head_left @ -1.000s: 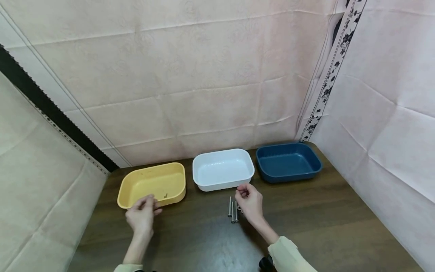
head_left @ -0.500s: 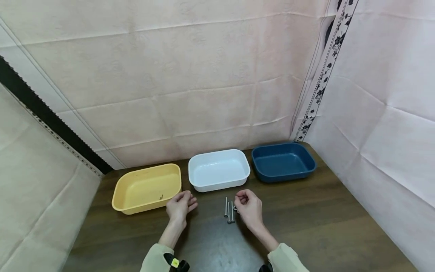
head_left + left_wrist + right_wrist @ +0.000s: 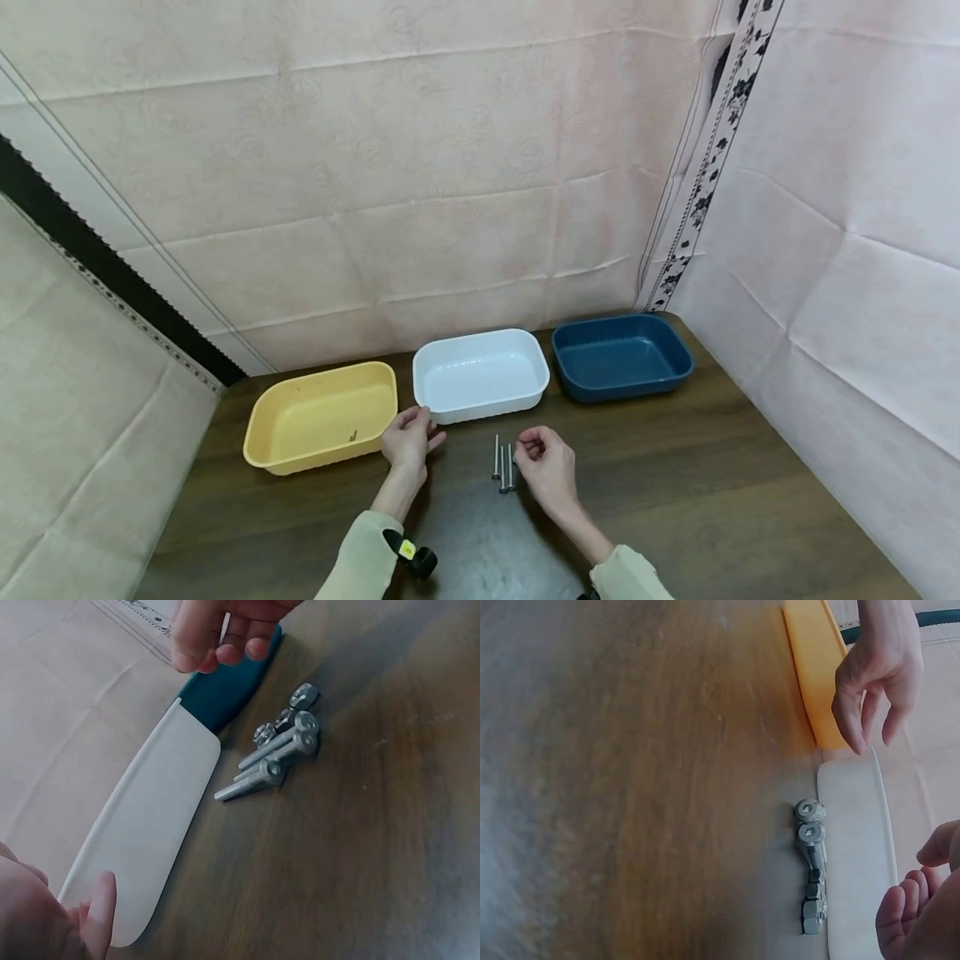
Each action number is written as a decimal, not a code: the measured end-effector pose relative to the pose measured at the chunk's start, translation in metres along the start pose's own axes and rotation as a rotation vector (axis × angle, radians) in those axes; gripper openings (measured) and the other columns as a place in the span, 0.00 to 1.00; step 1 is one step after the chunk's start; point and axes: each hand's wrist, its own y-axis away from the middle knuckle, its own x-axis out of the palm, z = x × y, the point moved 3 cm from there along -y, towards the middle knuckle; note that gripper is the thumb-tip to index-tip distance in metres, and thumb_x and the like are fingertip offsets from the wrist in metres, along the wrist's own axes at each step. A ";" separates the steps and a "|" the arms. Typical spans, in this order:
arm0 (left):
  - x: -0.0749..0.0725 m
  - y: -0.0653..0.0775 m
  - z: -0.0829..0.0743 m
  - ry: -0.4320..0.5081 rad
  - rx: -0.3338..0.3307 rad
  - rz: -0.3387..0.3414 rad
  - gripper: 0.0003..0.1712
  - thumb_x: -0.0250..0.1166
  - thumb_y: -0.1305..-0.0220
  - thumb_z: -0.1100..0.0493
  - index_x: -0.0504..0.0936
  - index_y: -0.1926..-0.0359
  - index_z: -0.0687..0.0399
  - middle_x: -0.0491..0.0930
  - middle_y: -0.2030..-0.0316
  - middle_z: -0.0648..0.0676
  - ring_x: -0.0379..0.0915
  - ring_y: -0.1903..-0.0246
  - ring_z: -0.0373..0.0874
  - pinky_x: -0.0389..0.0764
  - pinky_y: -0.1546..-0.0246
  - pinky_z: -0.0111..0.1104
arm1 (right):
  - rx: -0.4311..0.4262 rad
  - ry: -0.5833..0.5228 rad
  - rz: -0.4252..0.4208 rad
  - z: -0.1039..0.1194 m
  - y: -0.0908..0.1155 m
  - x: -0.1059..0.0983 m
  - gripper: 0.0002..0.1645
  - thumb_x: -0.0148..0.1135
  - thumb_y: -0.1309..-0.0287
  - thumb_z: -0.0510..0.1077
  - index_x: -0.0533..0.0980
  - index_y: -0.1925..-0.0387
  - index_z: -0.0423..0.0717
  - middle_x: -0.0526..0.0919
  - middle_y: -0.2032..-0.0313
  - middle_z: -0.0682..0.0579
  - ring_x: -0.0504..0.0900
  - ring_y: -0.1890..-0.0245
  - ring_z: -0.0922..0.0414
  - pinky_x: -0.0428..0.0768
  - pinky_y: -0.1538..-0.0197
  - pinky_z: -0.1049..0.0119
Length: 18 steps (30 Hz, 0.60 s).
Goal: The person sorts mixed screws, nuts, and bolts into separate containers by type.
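Observation:
My left hand (image 3: 407, 442) is at the front left corner of the white tray (image 3: 480, 407), fingers loosely bent; whether its fingertips touch the rim I cannot tell. Nothing shows in its grasp. My right hand (image 3: 550, 468) hovers just right of the bolts (image 3: 503, 472), its fingers loosely curled and holding nothing visible. Three silver socket-head bolts lie side by side on the table. Hex nuts (image 3: 303, 697) rest beside them in the left wrist view, hidden behind my right hand in the head view.
A yellow tray (image 3: 322, 457) stands left of the white one, with a small dark piece (image 3: 353, 436) inside. To the right is a dark blue tray (image 3: 622, 388). All three line the back of the wooden table (image 3: 697, 483), near the cloth walls (image 3: 450, 167).
My left hand has moved right, from the yellow tray's front edge to the white tray's corner. The right hand has lowered slightly beside the bolts. The view has shifted a little.

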 end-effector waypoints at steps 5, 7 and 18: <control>0.005 -0.006 0.001 0.046 0.009 -0.009 0.21 0.64 0.33 0.67 0.74 0.42 0.72 0.77 0.59 0.64 0.79 0.61 0.53 0.88 0.67 0.38 | 0.013 0.000 0.004 0.000 0.003 -0.001 0.08 0.69 0.52 0.29 0.80 0.71 0.43 0.80 0.75 0.57 0.78 0.75 0.60 0.80 0.72 0.70; 0.007 -0.008 0.001 0.048 0.004 -0.014 0.22 0.64 0.33 0.67 0.72 0.41 0.72 0.75 0.59 0.62 0.79 0.61 0.52 0.88 0.66 0.37 | 0.026 0.007 0.010 -0.001 0.004 -0.001 0.08 0.69 0.51 0.29 0.80 0.71 0.43 0.80 0.75 0.57 0.78 0.75 0.60 0.80 0.72 0.70; 0.015 -0.012 0.002 0.088 -0.032 -0.028 0.20 0.63 0.36 0.74 0.73 0.43 0.72 0.75 0.66 0.59 0.77 0.69 0.46 0.88 0.61 0.39 | 0.077 0.075 0.045 -0.004 0.010 0.004 0.07 0.68 0.50 0.29 0.79 0.71 0.42 0.79 0.75 0.56 0.78 0.74 0.60 0.81 0.71 0.70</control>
